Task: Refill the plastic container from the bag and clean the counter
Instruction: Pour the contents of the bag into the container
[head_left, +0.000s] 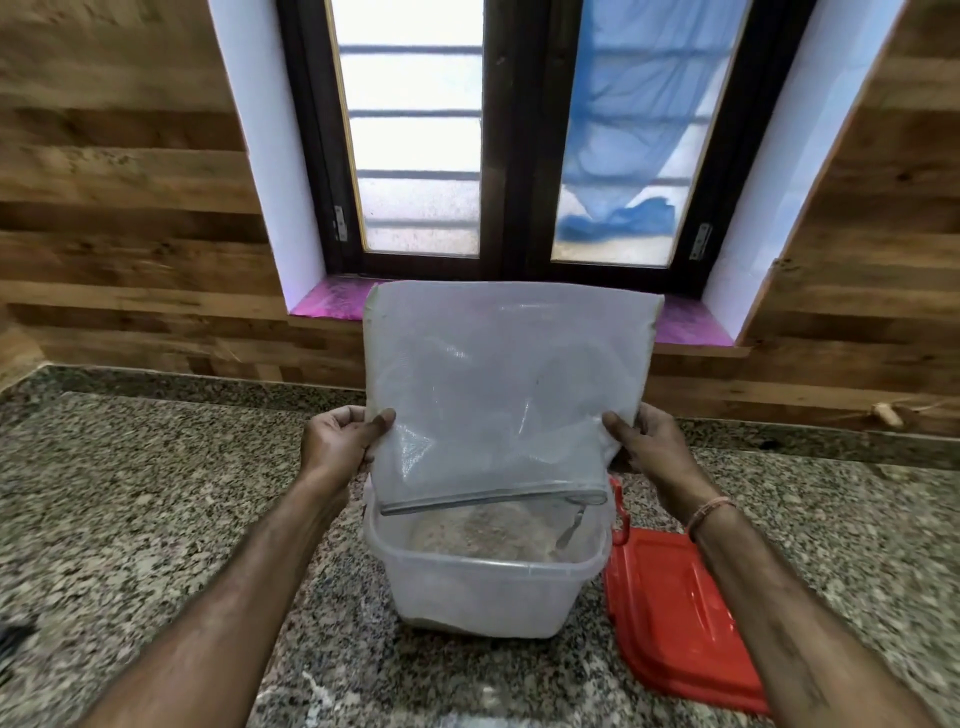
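My left hand (337, 441) and right hand (657, 449) pinch the sides of the clear zip bag (498, 384), mouth down over the plastic container (483, 597) holding brownish grain

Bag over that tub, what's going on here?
A person holds a clear bag mouth-down over the open container, the left hand and right hand each pinching one side. The bag looks nearly empty, and a brownish grainy fill lies in the container. The red lid lies on the counter, right of the container.
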